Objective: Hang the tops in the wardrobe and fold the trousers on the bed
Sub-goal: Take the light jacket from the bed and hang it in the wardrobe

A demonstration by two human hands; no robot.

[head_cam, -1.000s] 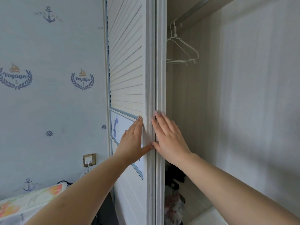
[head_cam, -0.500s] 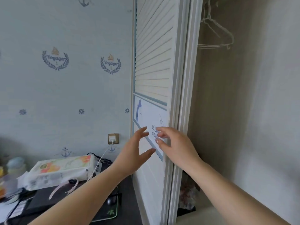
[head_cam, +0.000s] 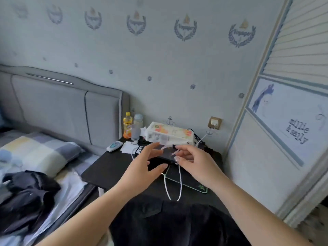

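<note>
1. Both hands are held up empty in mid-air over the black bedside table (head_cam: 113,167), nothing gripped. The left hand (head_cam: 142,167) is spread wide w/ fingers straight, thumb out. The right hand (head_cam: 193,162) is loosely curled, fingers relaxed, holding nothing. Probably a transit pose between wardrobe & bed, not a reach for anything on the table.
2. The white cable (head_cam: 173,185) is seen dangling just behind/below the right hand. Whether it is touched cannot be told; it reads as background, since it runs up to the wall socket (head_cam: 215,123).
3. Task items: a heap of dark clothes (head_cam: 26,197) is left crumpled on the bed (head_cam: 71,189), lower left, well apart from both hands. Tops vs trousers cannot be told from the heap. More dark fabric (head_cam: 170,224) is seen at bottom centre, close under the forearms; garment or the person's own clothing, unclear.
4. The wardrobe door (head_cam: 284,121) stands at the right edge; the interior is barely shown, so hanging space can't be judged here.
5. Table clutter (tissue pack (head_cam: 168,134), orange bottle (head_cam: 127,125), remote (head_cam: 114,145)) is irrelevant to the task; best avoided.
6. Judgement: early stage, nothing visibly hung or folded. Next move likely a reach down-left to the heap.
</note>
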